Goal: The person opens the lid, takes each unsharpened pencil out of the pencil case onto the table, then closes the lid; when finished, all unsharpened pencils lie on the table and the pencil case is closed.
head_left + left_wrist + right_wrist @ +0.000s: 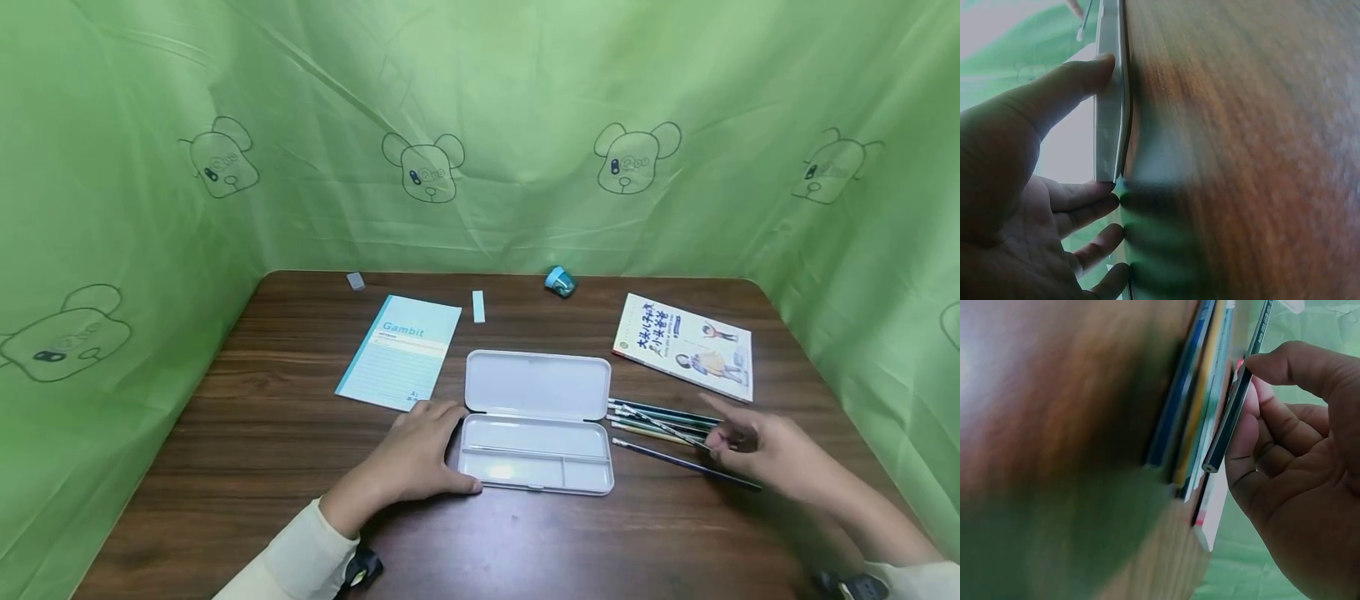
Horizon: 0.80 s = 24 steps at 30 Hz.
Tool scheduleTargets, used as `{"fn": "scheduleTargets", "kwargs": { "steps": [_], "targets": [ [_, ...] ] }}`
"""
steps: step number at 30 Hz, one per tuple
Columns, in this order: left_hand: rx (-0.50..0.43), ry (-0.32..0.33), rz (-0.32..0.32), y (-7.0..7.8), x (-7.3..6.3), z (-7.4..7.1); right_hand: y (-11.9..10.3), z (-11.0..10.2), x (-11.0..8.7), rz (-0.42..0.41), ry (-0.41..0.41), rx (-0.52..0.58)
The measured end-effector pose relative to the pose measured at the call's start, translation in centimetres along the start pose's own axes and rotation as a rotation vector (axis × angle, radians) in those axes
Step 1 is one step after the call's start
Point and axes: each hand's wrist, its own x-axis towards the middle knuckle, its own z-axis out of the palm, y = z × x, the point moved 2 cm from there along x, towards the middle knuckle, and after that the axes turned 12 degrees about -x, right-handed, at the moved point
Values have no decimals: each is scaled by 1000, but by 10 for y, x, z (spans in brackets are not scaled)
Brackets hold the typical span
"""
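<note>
A white pencil case (536,387) lies with its lid folded back on the table, its compartments bare. My left hand (420,454) holds the case at its left end; in the left wrist view the thumb (1079,84) lies on its front side and the fingertips reach its corner. My right hand (757,450) pinches a dark pencil (1232,422) between thumb and index finger, tilted over the other pencils. Beside the case's right end lie several pencils (652,432), with a dark blue pencil (686,463) apart at the front.
A Gambit notebook (397,354) lies behind my left hand. A picture book (686,346) lies behind the pencils. Toward the back edge of the wooden table (285,467) are a small eraser (356,282), a pale strip (478,307) and a blue sharpener (560,282). Green curtains (517,83) surround the table.
</note>
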Motion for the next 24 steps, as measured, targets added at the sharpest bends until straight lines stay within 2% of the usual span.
{"fn": "scheduleTargets", "kwargs": {
  "steps": [5,14,24],
  "targets": [
    [0,3,-15,0,0,-1,3,6,-6,13,10,-35],
    [6,8,-10,-1,1,0,-7,14,-6,31,-1,-139],
    [3,11,-7,-1,1,1,-11,19,-7,-1,5,-186]
  ]
}}
